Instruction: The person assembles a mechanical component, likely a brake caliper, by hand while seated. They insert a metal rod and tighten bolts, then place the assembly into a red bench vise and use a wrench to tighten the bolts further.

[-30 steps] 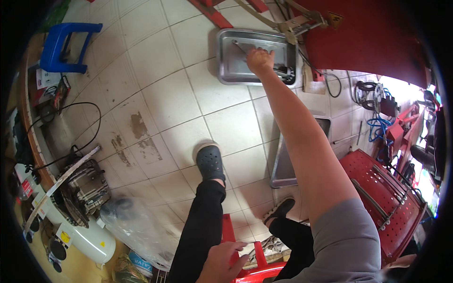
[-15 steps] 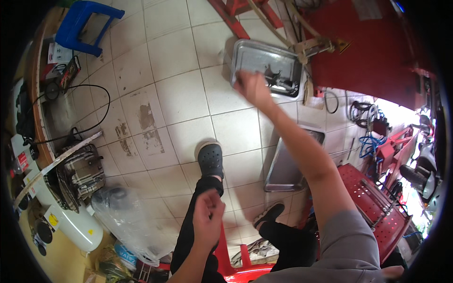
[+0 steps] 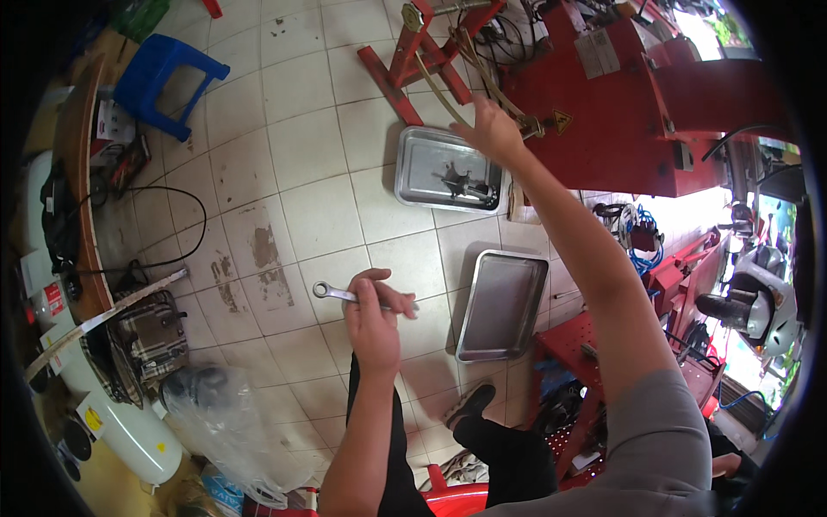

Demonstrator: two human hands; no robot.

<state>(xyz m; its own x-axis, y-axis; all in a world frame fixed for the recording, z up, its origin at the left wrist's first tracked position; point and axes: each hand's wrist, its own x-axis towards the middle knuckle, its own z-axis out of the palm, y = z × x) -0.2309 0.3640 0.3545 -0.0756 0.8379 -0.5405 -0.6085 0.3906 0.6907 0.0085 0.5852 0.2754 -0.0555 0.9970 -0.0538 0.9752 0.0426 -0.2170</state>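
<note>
My left hand (image 3: 374,327) is closed around a silver combination wrench (image 3: 334,293); its ring end sticks out to the left and the other end shows past my fingertips. My right arm reaches far forward. My right hand (image 3: 498,136), slightly blurred, hovers by the far right corner of a metal tray (image 3: 405,177), next to a tan hose (image 3: 438,96). Its thumb and forefinger look apart, with nothing visible between them. Dark metal parts (image 3: 461,183) lie in that tray. Nearer to me, a second metal tray (image 3: 469,332) rests on the tiled floor.
A red machine cabinet (image 3: 594,129) and a red stand (image 3: 401,86) are at the far right. A blue stool (image 3: 159,82) stands far left. Plastic-wrapped goods (image 3: 228,414) and a plaid bag (image 3: 151,332) line the left. A red perforated bench (image 3: 568,345) is at my right.
My left hand has risen forward, and the wrench now shows in it. My right hand has moved from the tray's left side to its far right corner. The view has shifted.
</note>
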